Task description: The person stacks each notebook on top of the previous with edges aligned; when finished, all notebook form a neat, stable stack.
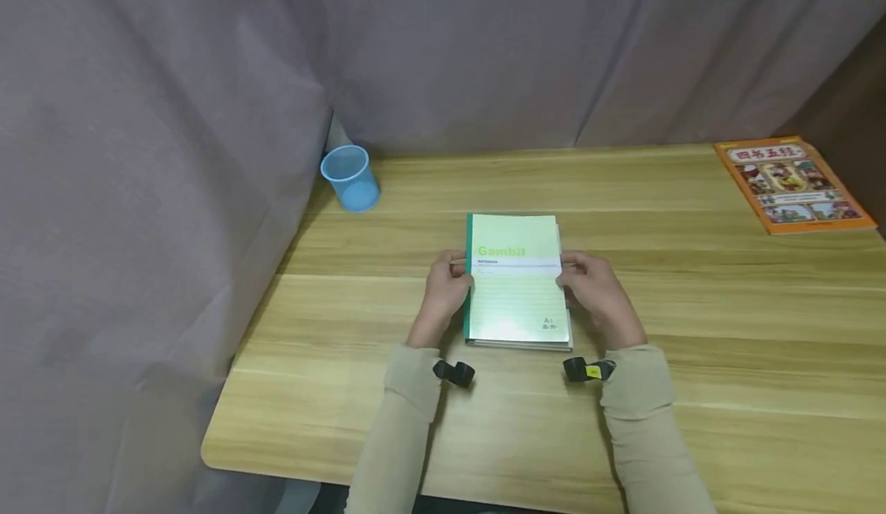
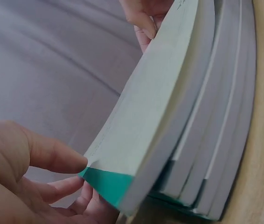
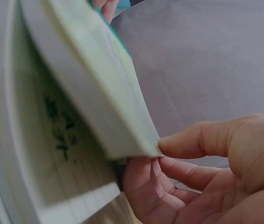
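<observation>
A pale green notebook (image 1: 516,298) with a dark green spine lies on top of a stack of notebooks at the middle of the table. At its spine, my left hand (image 1: 445,291) pinches the edge between thumb and fingers. Opposite, my right hand (image 1: 597,292) grips the right edge, thumb on the cover and fingertips underneath. The right wrist view shows a gap below this top notebook, where the lined cover of a lower notebook (image 3: 83,182) appears. Page edges of the lower notebooks (image 2: 211,126) fan out in the left wrist view.
On the wooden table (image 1: 332,406), a blue cup (image 1: 356,192) stands at the back left. An orange illustrated book (image 1: 796,187) lies at the back right. A grey curtain (image 1: 471,52) hangs behind the table and along its left side.
</observation>
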A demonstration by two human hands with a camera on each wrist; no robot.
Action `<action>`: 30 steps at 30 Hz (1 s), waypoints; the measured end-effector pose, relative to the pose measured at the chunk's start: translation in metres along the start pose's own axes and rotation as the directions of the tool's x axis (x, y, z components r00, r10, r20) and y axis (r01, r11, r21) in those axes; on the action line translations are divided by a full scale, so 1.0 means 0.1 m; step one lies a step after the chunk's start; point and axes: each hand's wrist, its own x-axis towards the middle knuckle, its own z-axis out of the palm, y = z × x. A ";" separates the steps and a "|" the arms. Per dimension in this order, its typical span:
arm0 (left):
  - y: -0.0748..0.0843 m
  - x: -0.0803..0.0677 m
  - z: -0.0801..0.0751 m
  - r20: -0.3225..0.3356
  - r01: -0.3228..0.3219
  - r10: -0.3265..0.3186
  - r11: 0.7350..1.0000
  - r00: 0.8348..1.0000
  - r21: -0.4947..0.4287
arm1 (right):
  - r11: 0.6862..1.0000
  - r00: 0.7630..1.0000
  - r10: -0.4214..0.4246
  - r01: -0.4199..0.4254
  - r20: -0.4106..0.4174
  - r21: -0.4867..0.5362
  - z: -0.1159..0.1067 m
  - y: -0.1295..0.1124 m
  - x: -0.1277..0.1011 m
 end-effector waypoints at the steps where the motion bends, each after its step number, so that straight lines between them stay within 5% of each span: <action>1: 0.00 0.01 0.01 0.000 0.001 -0.001 1.000 1.000 0.009 | 1.000 1.000 -0.005 0.005 -0.003 -0.001 -0.01 0.01 0.00; 30: -0.09 0.01 0.10 0.006 -0.071 0.071 0.978 0.997 0.198 | 0.995 0.997 -0.015 0.007 -0.080 -0.100 -0.07 0.12 0.02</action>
